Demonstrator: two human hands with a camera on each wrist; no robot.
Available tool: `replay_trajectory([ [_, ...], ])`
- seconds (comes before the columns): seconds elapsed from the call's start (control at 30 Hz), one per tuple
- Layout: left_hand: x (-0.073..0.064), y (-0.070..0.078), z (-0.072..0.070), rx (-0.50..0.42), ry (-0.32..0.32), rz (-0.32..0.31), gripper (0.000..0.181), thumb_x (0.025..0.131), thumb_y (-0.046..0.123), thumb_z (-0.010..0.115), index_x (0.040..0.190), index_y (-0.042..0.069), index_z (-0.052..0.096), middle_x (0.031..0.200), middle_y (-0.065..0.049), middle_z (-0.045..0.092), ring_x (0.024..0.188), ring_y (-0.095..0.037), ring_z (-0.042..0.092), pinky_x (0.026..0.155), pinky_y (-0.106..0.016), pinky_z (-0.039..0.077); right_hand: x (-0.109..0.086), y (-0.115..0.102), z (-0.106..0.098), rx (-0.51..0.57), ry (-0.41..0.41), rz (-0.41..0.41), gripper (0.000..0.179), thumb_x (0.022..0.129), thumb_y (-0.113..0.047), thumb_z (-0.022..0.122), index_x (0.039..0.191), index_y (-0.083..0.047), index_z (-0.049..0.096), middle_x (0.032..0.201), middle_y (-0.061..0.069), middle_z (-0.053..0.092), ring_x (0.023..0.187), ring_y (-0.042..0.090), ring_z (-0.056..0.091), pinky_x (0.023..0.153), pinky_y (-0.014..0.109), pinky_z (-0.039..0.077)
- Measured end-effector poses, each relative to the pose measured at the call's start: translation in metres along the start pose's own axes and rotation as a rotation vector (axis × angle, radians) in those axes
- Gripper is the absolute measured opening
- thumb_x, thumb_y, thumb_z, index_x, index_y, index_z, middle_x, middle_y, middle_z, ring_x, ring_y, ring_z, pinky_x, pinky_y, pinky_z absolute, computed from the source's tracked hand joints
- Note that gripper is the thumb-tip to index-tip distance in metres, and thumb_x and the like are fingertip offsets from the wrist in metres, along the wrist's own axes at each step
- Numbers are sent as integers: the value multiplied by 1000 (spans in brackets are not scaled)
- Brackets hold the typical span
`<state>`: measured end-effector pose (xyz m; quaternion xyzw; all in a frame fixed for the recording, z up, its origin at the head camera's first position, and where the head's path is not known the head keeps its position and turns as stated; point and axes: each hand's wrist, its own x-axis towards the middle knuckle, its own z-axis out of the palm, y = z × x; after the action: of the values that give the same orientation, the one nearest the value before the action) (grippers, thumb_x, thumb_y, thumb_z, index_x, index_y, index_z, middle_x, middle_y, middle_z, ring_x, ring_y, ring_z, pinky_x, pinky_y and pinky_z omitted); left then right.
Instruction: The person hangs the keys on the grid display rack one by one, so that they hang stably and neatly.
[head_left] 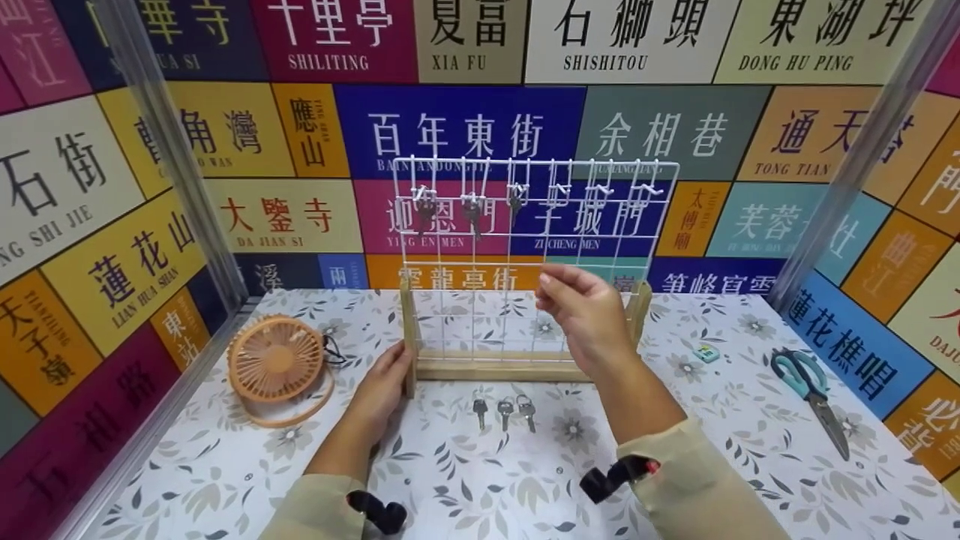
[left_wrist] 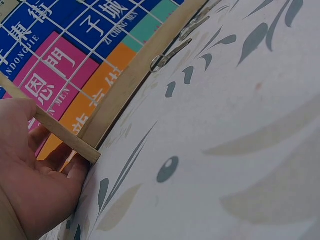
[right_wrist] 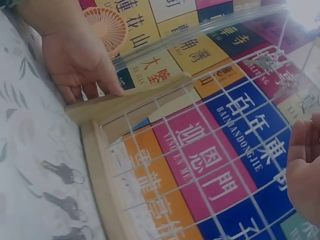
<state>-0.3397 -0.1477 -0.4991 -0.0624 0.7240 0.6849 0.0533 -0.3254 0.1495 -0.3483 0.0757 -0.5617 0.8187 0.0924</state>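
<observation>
Here, L hand (head_left: pixel 381 386) grips rack edge (head_left: pixel 409 315); R hand (head_left: pixel 589 319) nr, scissors (head_left: pixel 821 409) well apart.

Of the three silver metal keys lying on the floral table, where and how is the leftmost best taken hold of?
The leftmost silver metal key is probably best pinched at its broad head, from above and from the person's side: it lies flat, narrow blade toward the person, its ring end toward the pale wooden base bar behind it.
</observation>
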Motion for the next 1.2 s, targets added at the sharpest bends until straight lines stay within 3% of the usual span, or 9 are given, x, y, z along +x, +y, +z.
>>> replay_trajectory([
  [0.2, -1, 1, 1, -3, -1, -2, 70, 107, 62, 54, 167, 30, 38, 174, -7, 38, 165, -37, 28, 134, -60, 23, -13, 30, -25, 47, -6, 42, 15, 100, 5, 69, 104, -7, 78, 92, 7, 74, 83, 17, 70, 78, 25, 63],
  [0.43, -1, 2, 0, 3, 3, -24, 74, 105, 66, 55, 168, 32, 36, 175, -4, 37, 165, -34, 27, 136, -57, 20, -15, 61, -48, -68, -4, 118, 12, 100, -2, 72, 111, -2, 77, 99, 8, 76, 86, 19, 70, 82, 28, 65],
  [0.7, 0, 0, 0, -1, -7, 26, 69, 108, 59, 54, 167, 28, 38, 173, -7, 40, 164, -36, 30, 136, -56, 20, -9, 90, -67, -210, -19, 250, 18, 97, -3, 76, 114, 1, 78, 94, 3, 76, 82, 18, 72, 78, 29, 65],
  [1.03, -1, 4, 1, 1, -5, 8, 69, 107, 61, 55, 167, 30, 39, 174, -6, 39, 165, -34, 26, 136, -57, 18, -9, 112, -77, -372, -107, 340, 31, 95, -9, 80, 124, 2, 76, 99, 6, 79, 84, 16, 71, 73, 26, 61],
  [1.2, -2, 3, 0, -5, -7, -5, 69, 107, 61, 54, 167, 30, 38, 175, -5, 37, 166, -33, 25, 137, -56, 16, -11, 122, -82, -454, -202, 389, 39, 93, -11, 82, 128, 4, 73, 96, -1, 79, 82, 13, 70, 72, 25, 58],
])
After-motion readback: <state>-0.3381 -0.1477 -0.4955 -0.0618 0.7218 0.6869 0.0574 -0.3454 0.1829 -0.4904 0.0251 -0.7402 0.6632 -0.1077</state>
